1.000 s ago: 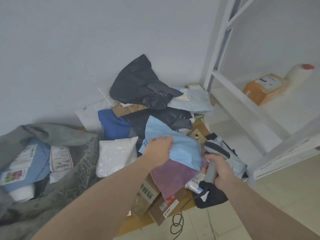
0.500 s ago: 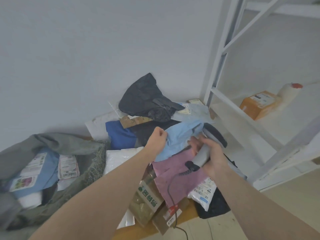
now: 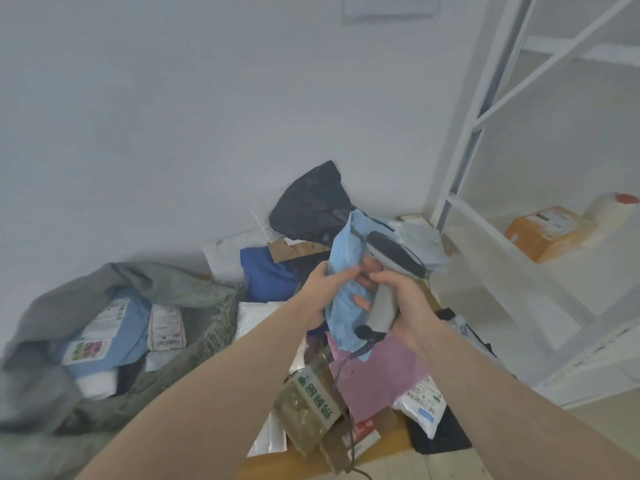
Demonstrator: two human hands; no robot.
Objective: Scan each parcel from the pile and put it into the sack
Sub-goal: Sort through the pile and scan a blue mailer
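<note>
A light blue soft parcel [image 3: 346,258] is lifted upright above the pile, and my left hand [image 3: 323,289] grips its left side. My right hand [image 3: 401,299] holds a grey handheld scanner [image 3: 391,265] by its handle, its dark head pointing up and right, with the fingertips also touching the blue parcel. A coiled cable [image 3: 349,362] hangs from the scanner. The pile [image 3: 367,372] below has a pink bag, a green-printed box and dark bags. The grey sack [image 3: 114,320] lies open at the left with several labelled parcels inside.
A white metal shelf frame [image 3: 485,258] stands at the right, holding an orange box [image 3: 547,232] and a white roll. The grey wall is close behind the pile. A black bag [image 3: 308,202] tops the back of the heap. Pale floor shows at the bottom right.
My left hand has lifted the light blue parcel off the pile and turned it upright. My right hand has raised the scanner beside it. The view has tilted upward.
</note>
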